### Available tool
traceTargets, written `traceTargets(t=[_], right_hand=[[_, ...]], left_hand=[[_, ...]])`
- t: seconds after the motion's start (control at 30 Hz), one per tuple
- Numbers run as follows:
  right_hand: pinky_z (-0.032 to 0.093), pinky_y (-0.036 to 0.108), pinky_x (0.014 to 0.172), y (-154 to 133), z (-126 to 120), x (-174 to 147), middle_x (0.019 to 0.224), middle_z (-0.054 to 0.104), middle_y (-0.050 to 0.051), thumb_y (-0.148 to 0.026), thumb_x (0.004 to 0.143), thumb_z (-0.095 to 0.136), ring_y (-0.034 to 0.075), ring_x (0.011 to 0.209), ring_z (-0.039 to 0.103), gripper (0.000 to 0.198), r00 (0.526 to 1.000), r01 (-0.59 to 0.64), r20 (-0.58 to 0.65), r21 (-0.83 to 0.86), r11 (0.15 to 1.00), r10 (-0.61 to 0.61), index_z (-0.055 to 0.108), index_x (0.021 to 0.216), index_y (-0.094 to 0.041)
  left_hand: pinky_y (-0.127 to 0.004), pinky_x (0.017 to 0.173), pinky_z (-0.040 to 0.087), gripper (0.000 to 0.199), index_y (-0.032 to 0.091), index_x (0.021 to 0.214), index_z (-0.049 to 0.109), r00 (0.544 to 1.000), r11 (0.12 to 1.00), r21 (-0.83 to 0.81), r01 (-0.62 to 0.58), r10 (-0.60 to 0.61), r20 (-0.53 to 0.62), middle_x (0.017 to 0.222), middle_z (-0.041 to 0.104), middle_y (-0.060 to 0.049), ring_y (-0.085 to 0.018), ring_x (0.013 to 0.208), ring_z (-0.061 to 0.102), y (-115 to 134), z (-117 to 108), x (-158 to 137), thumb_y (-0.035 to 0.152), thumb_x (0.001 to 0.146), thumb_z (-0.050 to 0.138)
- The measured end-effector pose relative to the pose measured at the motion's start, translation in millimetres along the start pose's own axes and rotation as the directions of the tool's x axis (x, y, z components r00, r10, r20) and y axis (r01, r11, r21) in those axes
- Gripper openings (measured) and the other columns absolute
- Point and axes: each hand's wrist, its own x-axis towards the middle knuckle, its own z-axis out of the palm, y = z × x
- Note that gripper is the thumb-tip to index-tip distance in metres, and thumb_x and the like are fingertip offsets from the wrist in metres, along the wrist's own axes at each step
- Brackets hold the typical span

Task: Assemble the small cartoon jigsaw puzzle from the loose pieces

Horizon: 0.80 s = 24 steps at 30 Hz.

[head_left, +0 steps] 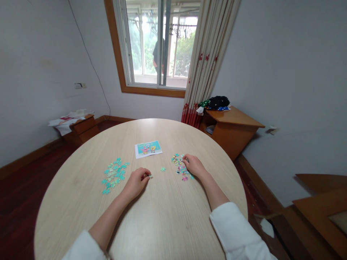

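Note:
My left hand (pixel 138 181) rests on the table with its fingers closed on a small jigsaw puzzle piece (pixel 151 176), which partly shows at the fingertips. A single pale green piece (pixel 163 169) lies to its right. My right hand (pixel 193 165) reaches over a pile of mixed pink, yellow and teal puzzle pieces (pixel 179 168), its fingertips pinched at a piece on the pile's upper right side. The hand hides part of that pile. Left of my left hand is a spread of teal and pale green puzzle pieces (pixel 115 174).
A picture card (pixel 148 149) with pink and yellow cartoon figures lies on the round wooden table (pixel 162 224), beyond my hands. A wooden cabinet (pixel 233 122) with cloth on top stands at the back right. Behind the window (pixel 159 43) a person is partly visible.

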Motion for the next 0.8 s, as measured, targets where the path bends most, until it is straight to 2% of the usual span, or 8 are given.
traceTargets(t=[0.2,0.4,0.6,0.7,0.8], right_hand=[[0.036,0.024,0.069,-1.4,1.7,0.8,0.09,0.069,0.009,-0.024,0.088,0.046,0.018,0.085,0.061,0.02,0.999,0.006,-0.051,-0.019,1.0,-0.007,0.065,0.089,-0.017],[0.038,0.024,0.072,-0.7,1.2,1.3,0.092,0.069,0.009,-0.022,0.087,0.047,0.018,0.086,0.061,0.021,0.997,0.01,-0.078,0.018,1.0,-0.009,0.067,0.09,-0.017],[0.041,0.025,0.073,0.2,-1.6,-0.8,0.09,0.07,0.007,-0.027,0.082,0.055,0.017,0.082,0.062,0.026,0.994,0.109,-0.004,0.16,0.981,-0.11,0.067,0.104,-0.017],[0.04,0.026,0.074,-0.4,-1.0,-0.2,0.091,0.07,0.008,-0.025,0.08,0.057,0.018,0.084,0.061,0.023,0.992,0.114,0.034,0.156,0.981,-0.121,0.069,0.098,-0.016],[0.039,0.025,0.069,-1.3,-0.5,0.8,0.082,0.068,0.007,-0.024,0.078,0.058,0.017,0.076,0.059,0.018,0.995,0.092,0.028,0.158,0.983,-0.098,0.069,0.091,-0.016]], left_hand=[[-0.028,0.066,0.043,0.012,0.018,0.078,0.063,1.0,1.0,0.01,0.014,-0.014,-0.004,0.075,0.062,-0.003,-0.016,0.066,0.055,4.0,0.4,-0.4,0.022,0.076,0.052],[-0.028,0.069,0.044,0.011,0.018,0.076,0.062,0.999,0.998,0.022,-0.051,0.051,0.0,0.081,0.059,-0.005,-0.017,0.074,0.055,11.2,1.6,-2.1,0.02,0.076,0.051],[-0.028,0.067,0.043,0.013,0.017,0.076,0.062,0.999,0.999,-0.005,-0.033,0.033,-0.025,0.082,0.057,-0.005,-0.016,0.072,0.055,10.1,-1.7,-2.2,0.022,0.078,0.05],[-0.028,0.066,0.042,0.014,0.017,0.077,0.063,0.999,1.0,0.007,-0.03,0.031,-0.02,0.081,0.057,-0.005,-0.016,0.07,0.054,9.8,-1.9,-2.1,0.022,0.077,0.05],[-0.028,0.064,0.04,0.013,0.016,0.075,0.063,1.0,0.998,0.062,-0.014,0.016,-0.019,0.077,0.056,-0.004,-0.016,0.069,0.053,11.1,-1.7,-2.0,0.022,0.076,0.051]])
